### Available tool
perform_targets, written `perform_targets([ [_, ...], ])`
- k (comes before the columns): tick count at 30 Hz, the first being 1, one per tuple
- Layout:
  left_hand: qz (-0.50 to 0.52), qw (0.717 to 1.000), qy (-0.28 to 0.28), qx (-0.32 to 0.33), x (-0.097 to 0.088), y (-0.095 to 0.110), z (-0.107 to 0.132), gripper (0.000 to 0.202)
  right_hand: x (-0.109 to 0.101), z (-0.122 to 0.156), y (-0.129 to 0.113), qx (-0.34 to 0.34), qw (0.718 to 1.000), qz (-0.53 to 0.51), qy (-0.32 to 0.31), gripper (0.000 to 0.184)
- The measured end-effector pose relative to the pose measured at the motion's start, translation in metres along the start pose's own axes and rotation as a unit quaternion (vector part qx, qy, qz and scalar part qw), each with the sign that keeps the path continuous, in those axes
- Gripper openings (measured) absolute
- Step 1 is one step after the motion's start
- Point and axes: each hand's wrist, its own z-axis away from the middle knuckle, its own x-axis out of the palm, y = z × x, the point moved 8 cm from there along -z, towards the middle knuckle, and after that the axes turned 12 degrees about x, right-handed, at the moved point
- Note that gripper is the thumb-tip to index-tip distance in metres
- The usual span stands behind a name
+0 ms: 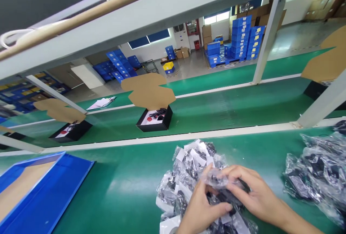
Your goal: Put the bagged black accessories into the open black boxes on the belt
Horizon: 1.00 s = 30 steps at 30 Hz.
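Note:
Both my hands meet over a heap of small clear plastic bags [186, 176] holding black parts with white labels, lying on the green bench. My left hand [201, 205] pinches the near edge of one clear bag [220, 180] with a black part inside. My right hand [250, 192] grips the same bag from the right, fingers curled around it. The bag is lifted slightly above the heap.
A second heap of similar bags [319, 176] lies at the right. A blue tray [40, 190] with a cardboard liner sits at the left. On the green conveyor beyond stand open black boxes [154, 120] with cardboard flaps, another [70, 131] at left. Grey frame posts [321, 106] cross the view.

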Motion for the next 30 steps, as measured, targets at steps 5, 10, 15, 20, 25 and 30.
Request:
perform_targets([
  [5,0.189,0.981,-0.046,-0.017,0.03,0.0,-0.002,0.056,-0.01,-0.011,-0.01,0.055,0.998,-0.035,-0.005,0.011],
  [10,0.324,0.944,0.037,-0.045,0.028,-0.005,0.005,0.056,-0.021,-0.018,0.016,0.096,0.987,-0.128,0.025,0.01],
  [15,0.368,0.923,0.105,-0.03,0.021,0.007,0.004,0.052,-0.003,0.003,0.04,0.096,0.982,-0.163,-0.025,0.032],
  [20,0.311,0.941,0.135,0.01,0.018,0.002,0.003,0.052,0.015,0.023,0.059,0.149,0.974,-0.16,-0.06,0.084],
  [25,-0.095,0.963,0.135,0.215,0.007,0.021,0.017,0.08,0.01,0.014,0.07,0.222,0.945,-0.238,0.016,0.056],
  [30,-0.557,0.679,0.019,0.478,0.04,0.065,0.031,0.048,0.018,0.01,0.062,0.237,0.939,-0.242,-0.048,0.057],
])
